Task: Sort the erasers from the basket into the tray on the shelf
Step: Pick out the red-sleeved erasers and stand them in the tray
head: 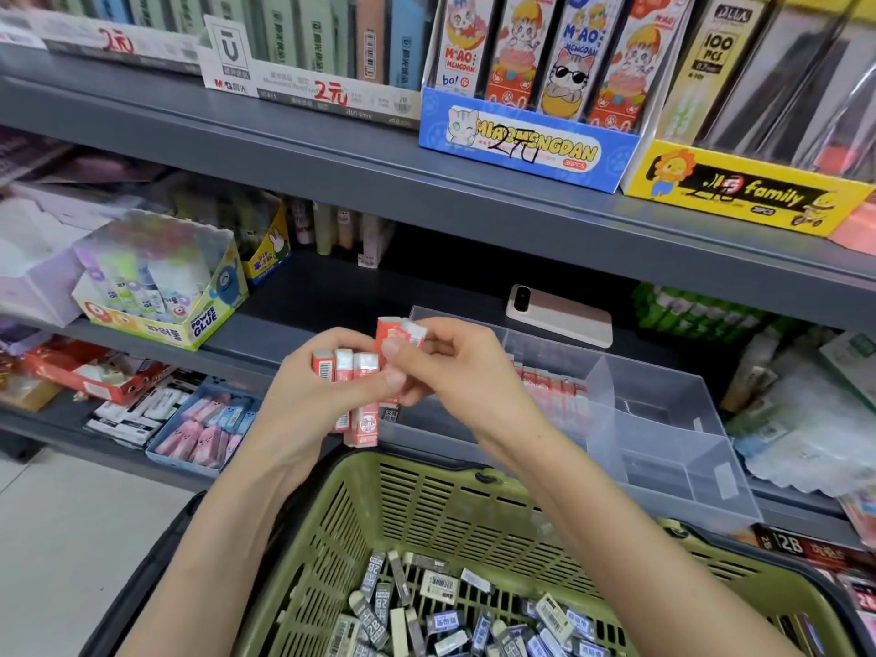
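Note:
My left hand (303,395) grips a bundle of several red-and-white erasers (353,367), standing on end. My right hand (445,367) pinches one more red eraser (398,335) just above that bundle. Both hands hover over the near-left corner of the clear plastic tray (663,419) on the shelf. A row of red erasers (550,386) stands in the tray's left compartment; its right compartments look bare. Below my forearms, the green basket (426,505) holds several grey, black and blue-sleeved erasers (455,609).
A pink phone (559,315) lies on the shelf behind the tray. A Power Glue box (161,286) stands to the left, green glue sticks (697,315) to the right. Lower left, boxes of pink and white erasers (204,429) sit on the shelf below. Shelf boards overhang above.

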A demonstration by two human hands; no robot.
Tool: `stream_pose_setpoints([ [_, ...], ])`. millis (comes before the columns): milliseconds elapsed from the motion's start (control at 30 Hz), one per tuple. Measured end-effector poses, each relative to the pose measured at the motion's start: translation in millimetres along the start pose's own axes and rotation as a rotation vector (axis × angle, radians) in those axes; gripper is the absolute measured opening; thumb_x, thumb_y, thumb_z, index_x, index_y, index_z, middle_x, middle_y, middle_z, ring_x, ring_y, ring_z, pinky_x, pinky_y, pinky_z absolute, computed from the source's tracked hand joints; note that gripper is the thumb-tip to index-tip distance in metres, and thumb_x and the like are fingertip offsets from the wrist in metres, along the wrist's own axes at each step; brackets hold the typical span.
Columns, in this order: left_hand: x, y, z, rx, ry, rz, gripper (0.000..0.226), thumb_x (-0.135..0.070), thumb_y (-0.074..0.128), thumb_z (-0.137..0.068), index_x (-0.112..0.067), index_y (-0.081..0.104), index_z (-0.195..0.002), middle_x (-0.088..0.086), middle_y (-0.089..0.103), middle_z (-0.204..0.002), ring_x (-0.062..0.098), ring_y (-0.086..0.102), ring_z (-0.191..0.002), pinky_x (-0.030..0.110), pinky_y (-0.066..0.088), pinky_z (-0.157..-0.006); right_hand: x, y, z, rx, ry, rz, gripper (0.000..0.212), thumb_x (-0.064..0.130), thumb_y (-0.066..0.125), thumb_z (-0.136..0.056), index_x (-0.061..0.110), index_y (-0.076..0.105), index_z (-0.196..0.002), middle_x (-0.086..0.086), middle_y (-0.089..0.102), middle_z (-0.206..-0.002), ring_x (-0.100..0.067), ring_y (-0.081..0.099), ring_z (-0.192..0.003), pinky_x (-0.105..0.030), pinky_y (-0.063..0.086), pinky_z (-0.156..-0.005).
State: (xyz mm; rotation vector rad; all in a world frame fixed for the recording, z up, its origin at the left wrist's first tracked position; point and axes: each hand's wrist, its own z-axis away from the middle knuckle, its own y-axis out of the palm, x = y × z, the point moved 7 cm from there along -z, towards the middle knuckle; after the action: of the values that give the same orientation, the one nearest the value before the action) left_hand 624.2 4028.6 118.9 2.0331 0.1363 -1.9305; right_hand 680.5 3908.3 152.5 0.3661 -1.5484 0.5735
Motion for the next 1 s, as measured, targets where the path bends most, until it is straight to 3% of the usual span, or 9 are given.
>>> stream_pose_setpoints([
  [200, 0, 13, -8, -0.041, -0.074, 0.044, 0.031, -0.030, 0.079, -0.058, -0.012, 0.069, -0.082, 0.008, 0.070, -0.072, 0.017, 0.067, -0.063, 0.023, 0.052, -0.053, -9, -16, 5, 0.030, 0.026, -0.154, 0.013, 0.012, 0.059, -0.090, 0.005, 0.069, -0.094, -0.009, 0.070, -0.075, -0.014, 0.066, -0.064, -0.018, 0.053, -0.062],
  [333, 2, 27, -11, -0.062, -0.100, 0.115, 0.023, -0.035, 0.079, -0.056, -0.019, 0.070, -0.072, 0.006, 0.069, -0.064, 0.017, 0.066, -0.054, 0.027, 0.052, -0.049, -16, -48, 17, -0.075, 0.051, -0.388, 0.006, 0.012, 0.063, -0.085, 0.008, 0.063, -0.089, -0.010, 0.072, -0.081, -0.019, 0.070, -0.073, -0.021, 0.054, -0.063],
  [400, 3, 33, -12, -0.055, -0.093, 0.146, 0.020, -0.031, 0.084, -0.062, -0.021, 0.070, -0.073, 0.005, 0.069, -0.064, 0.018, 0.067, -0.056, 0.029, 0.054, -0.052, -19, -80, 25, -0.205, 0.034, -0.266, 0.009, 0.019, 0.065, -0.084, 0.014, 0.064, -0.091, -0.004, 0.074, -0.081, -0.014, 0.066, -0.074, -0.018, 0.050, -0.059],
  [500, 6, 39, -11, -0.060, -0.084, 0.188, 0.010, -0.027, 0.078, -0.068, -0.023, 0.071, -0.073, 0.003, 0.069, -0.065, 0.016, 0.068, -0.057, 0.025, 0.051, -0.048, -29, -136, 35, -0.481, 0.053, -0.123, 0.006, 0.009, 0.068, -0.082, 0.012, 0.065, -0.086, 0.005, 0.067, -0.063, -0.005, 0.056, -0.053, -0.018, 0.045, -0.051],
  [600, 10, 44, -9, -0.081, -0.077, 0.177, 0.030, -0.036, 0.079, -0.064, -0.018, 0.068, -0.085, 0.002, 0.070, -0.069, 0.015, 0.068, -0.060, 0.023, 0.051, -0.050, -41, -166, 35, -0.613, 0.127, 0.072, 0.009, 0.006, 0.072, -0.077, 0.003, 0.064, -0.076, -0.005, 0.060, -0.062, -0.010, 0.052, -0.049, -0.028, 0.044, -0.056],
  [700, 12, 51, -11, -0.085, -0.088, 0.161, 0.036, -0.040, 0.076, -0.063, -0.016, 0.067, -0.089, 0.004, 0.070, -0.073, 0.017, 0.069, -0.063, 0.025, 0.051, -0.050, -45, -171, 29, -0.622, 0.190, 0.389, 0.033, 0.036, 0.081, -0.066, 0.009, 0.064, -0.060, -0.002, 0.061, -0.060, -0.015, 0.052, -0.058, -0.029, 0.040, -0.060],
  [767, 13, 55, -15, -0.072, -0.096, 0.145, 0.023, -0.033, 0.076, -0.071, -0.018, 0.068, -0.086, 0.006, 0.071, -0.075, 0.019, 0.070, -0.067, 0.029, 0.054, -0.052, -42, -166, 24, -0.619, 0.207, 0.622, 0.038, 0.046, 0.078, -0.067, 0.018, 0.059, -0.051, 0.003, 0.062, -0.059, -0.017, 0.056, -0.063, -0.025, 0.038, -0.062],
  [833, 14, 57, -16, -0.064, -0.099, 0.135, 0.013, -0.026, 0.073, -0.079, -0.017, 0.067, -0.086, 0.007, 0.071, -0.076, 0.021, 0.071, -0.070, 0.033, 0.057, -0.057, -39, -158, 18, -0.596, 0.215, 0.816, 0.039, 0.050, 0.074, -0.071, 0.021, 0.057, -0.052, 0.001, 0.066, -0.066, -0.020, 0.061, -0.072, -0.025, 0.039, -0.063],
  [1000, 15, 57, -15, -0.069, -0.099, 0.130, 0.029, -0.036, 0.075, -0.066, -0.017, 0.067, -0.087, 0.006, 0.071, -0.076, 0.019, 0.070, -0.066, 0.028, 0.054, -0.054, -41, -141, 1, -0.512, 0.243, 0.984, 0.029, 0.045, 0.071, -0.076, 0.016, 0.070, -0.071, -0.002, 0.070, -0.082, -0.022, 0.062, -0.085, -0.023, 0.037, -0.063],
])
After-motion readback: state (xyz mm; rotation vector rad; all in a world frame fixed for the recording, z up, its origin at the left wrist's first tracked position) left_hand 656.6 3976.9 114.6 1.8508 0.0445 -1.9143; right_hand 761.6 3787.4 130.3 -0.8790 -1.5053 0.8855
